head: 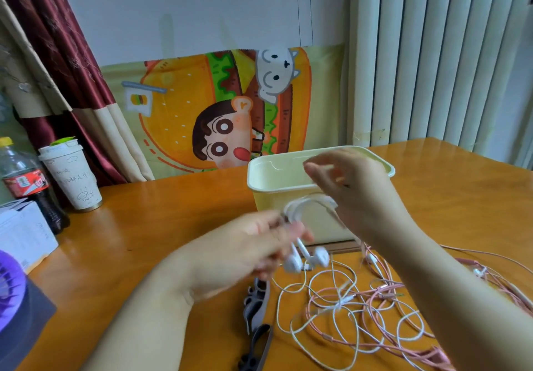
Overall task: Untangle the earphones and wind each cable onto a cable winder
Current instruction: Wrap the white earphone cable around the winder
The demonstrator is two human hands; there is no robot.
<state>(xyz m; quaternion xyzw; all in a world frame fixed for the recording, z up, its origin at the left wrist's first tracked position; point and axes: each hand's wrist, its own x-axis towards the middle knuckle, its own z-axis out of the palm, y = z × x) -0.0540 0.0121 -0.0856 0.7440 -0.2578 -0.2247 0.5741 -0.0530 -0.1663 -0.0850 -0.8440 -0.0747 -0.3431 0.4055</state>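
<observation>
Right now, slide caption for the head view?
Left hand holds white earphones, their cable arcing to the right hand, above tangled white and pink cables.

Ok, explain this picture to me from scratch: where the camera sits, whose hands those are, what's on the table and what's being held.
There is no machine here. A person works with bare hands, and the single picture comes from a camera worn on their head, looking forward and down. The left hand grips white earphones, whose buds dangle below it. A loop of their cable rises to the right hand; motion blur hides whether that hand pinches it. On the wooden table lies loose white cable tangled with pink earphones. Grey cable winders lie beside the tangle, and a cream bin stands behind the hands. A cola bottle and a paper cup stand at the far left.
</observation>
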